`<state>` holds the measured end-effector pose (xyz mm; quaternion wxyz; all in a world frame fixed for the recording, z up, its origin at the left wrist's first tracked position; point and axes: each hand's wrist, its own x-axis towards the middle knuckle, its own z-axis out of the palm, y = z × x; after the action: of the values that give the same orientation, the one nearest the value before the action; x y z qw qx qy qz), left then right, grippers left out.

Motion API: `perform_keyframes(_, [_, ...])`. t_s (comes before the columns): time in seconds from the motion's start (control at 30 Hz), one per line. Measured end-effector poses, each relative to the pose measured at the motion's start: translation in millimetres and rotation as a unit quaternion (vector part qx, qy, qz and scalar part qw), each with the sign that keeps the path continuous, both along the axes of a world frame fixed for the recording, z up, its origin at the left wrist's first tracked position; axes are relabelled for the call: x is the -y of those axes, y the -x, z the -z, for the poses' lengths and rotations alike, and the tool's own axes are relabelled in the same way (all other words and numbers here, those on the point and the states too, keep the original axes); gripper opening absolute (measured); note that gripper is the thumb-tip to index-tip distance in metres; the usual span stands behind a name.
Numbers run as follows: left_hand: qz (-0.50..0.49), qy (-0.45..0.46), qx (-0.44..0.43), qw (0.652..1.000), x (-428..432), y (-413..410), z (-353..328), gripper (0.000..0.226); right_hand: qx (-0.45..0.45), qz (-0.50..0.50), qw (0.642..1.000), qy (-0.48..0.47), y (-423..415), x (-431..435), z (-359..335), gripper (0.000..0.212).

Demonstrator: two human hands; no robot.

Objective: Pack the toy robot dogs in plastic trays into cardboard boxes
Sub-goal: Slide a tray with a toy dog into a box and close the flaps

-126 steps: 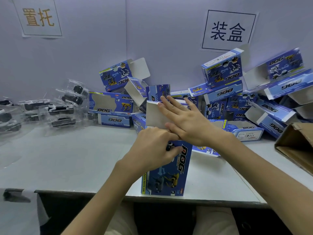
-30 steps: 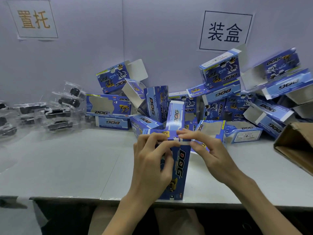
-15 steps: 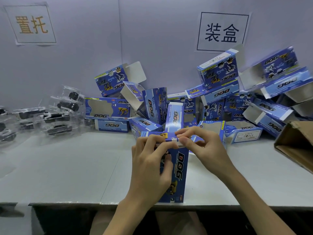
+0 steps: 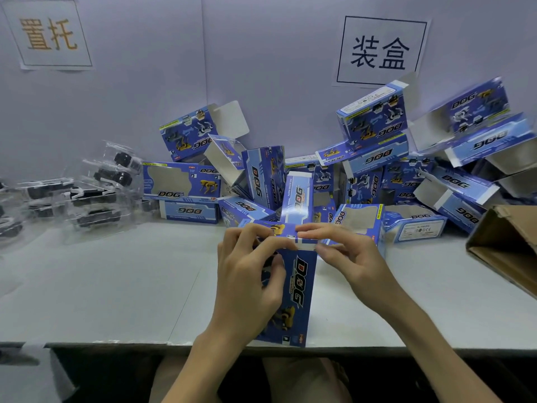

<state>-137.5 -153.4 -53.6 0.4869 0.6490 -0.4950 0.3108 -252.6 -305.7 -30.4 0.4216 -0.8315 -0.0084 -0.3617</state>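
Box (image 4: 299,289) stood upright at the near edge of the table (image 4: 116,286). Left hand (image 4: 247,283) was wrapped round its upper part; right hand (image 4: 348,257) pinched the top flap (image 4: 305,242). Uneven pressing could crease the flap or tip the box off.

Both forearms rise from below and converge. Left hand (image 4: 247,283) grips the box (image 4: 302,289) just under its top: thumb pressed on the near face, index finger bent over the top edge. Right hand (image 4: 354,263) pinches the same edge between thumb and forefinger, its other fingers loosely curled beneath. The two index fingertips lie close together.
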Motion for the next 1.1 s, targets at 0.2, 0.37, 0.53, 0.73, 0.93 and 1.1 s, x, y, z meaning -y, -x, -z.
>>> perform_keyframes(0.2, [0.025,-0.016,0.000,1.000,-2,-3,0,0.020,0.009,0.028,0.999,0.021,1,-3,0,0.020])
perform_keyframes(0.37, [0.031,-0.011,-0.014,0.999,0,-10,4,0.024,0.006,0.039,0.998,0.040,-7,-8,-9,0.025])
perform_keyframes(0.53, [0.048,-0.028,-0.037,0.998,1,-15,13,0.043,0.028,0.059,0.996,0.062,-13,-12,-10,0.029])
perform_keyframes(0.73, [0.073,0.013,-0.049,0.996,-1,-17,13,0.044,0.016,0.059,0.988,0.145,-9,-8,-10,0.025])
perform_keyframes(0.93, [0.058,-0.006,-0.040,0.997,2,-17,15,0.045,0.030,0.080,0.980,0.177,-10,-4,-13,0.023])
perform_keyframes(1.1, [0.061,-0.009,-0.041,0.997,0,-19,14,0.044,0.029,0.080,0.976,0.202,-11,-4,-16,0.023])
